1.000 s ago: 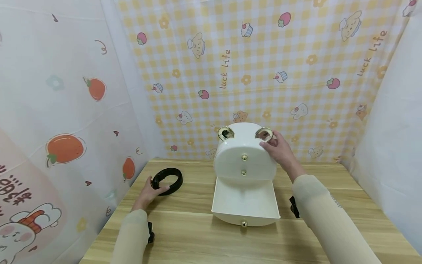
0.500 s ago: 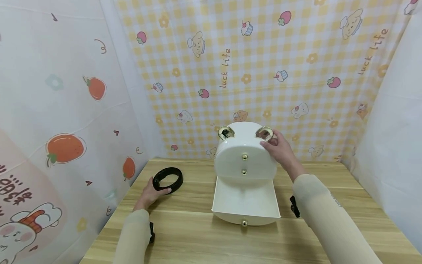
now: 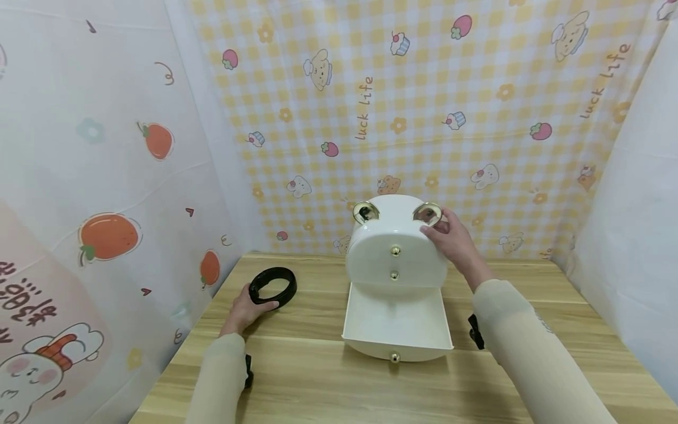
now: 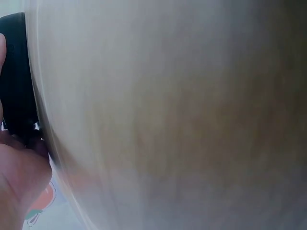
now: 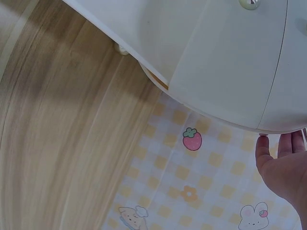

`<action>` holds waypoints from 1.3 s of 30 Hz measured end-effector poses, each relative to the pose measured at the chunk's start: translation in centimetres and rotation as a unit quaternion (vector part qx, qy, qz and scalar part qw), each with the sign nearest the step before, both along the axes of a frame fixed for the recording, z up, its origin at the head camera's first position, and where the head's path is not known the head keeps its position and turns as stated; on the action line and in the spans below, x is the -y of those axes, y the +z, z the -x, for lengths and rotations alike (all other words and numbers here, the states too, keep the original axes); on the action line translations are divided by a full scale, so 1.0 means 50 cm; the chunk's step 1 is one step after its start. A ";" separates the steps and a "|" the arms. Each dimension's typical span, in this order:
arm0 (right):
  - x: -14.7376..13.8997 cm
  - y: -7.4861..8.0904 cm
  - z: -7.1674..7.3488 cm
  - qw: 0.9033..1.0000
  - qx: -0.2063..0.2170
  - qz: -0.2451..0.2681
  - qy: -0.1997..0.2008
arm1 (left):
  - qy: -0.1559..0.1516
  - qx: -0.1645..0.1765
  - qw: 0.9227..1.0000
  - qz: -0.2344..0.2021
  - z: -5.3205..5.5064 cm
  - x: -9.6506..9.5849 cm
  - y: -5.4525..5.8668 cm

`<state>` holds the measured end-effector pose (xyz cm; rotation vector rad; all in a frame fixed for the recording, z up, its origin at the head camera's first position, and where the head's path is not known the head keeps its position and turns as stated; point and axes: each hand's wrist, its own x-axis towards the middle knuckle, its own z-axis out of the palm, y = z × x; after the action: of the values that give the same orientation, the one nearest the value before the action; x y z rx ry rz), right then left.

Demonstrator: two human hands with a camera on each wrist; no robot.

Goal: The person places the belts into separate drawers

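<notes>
On the left of the table, my left hand (image 3: pixel 249 310) grips a black ring-shaped band (image 3: pixel 286 294), like a coiled belt, thumb on its near rim and the other fingers at its left side. In the left wrist view the black band (image 4: pixel 17 76) shows at the left edge beside part of the hand. A white drawer box (image 3: pixel 397 259) with gold knobs and two round gold ears stands right of the middle, its bottom drawer (image 3: pixel 394 321) pulled out, with nothing visible inside. My right hand (image 3: pixel 450 238) holds its upper right side by the ear, thumb in front; its fingers are partly hidden.
The wooden table (image 3: pixel 312 383) runs up to a yellow checked cloth (image 3: pixel 296 118) behind the box. White printed cloth (image 3: pixel 122 188) hangs along the left side, and a plain white cloth (image 3: pixel 646 224) on the right.
My left hand's fingers have closed in on the black band, the thumb sliding a little further along its near rim. The right hand stays on the box, and the drawer remains out.
</notes>
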<state>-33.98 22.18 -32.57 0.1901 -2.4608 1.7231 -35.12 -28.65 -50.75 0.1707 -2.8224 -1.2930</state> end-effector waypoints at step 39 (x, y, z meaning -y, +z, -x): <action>-0.001 -0.001 0.001 1.000 -0.003 0.021 0.007 | 0.052 -0.043 0.998 0.000 -0.029 -0.003 0.039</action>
<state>-34.03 22.25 -32.63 0.2087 -2.4224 1.7764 -33.69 -28.50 -48.80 0.2514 -2.7029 -1.2490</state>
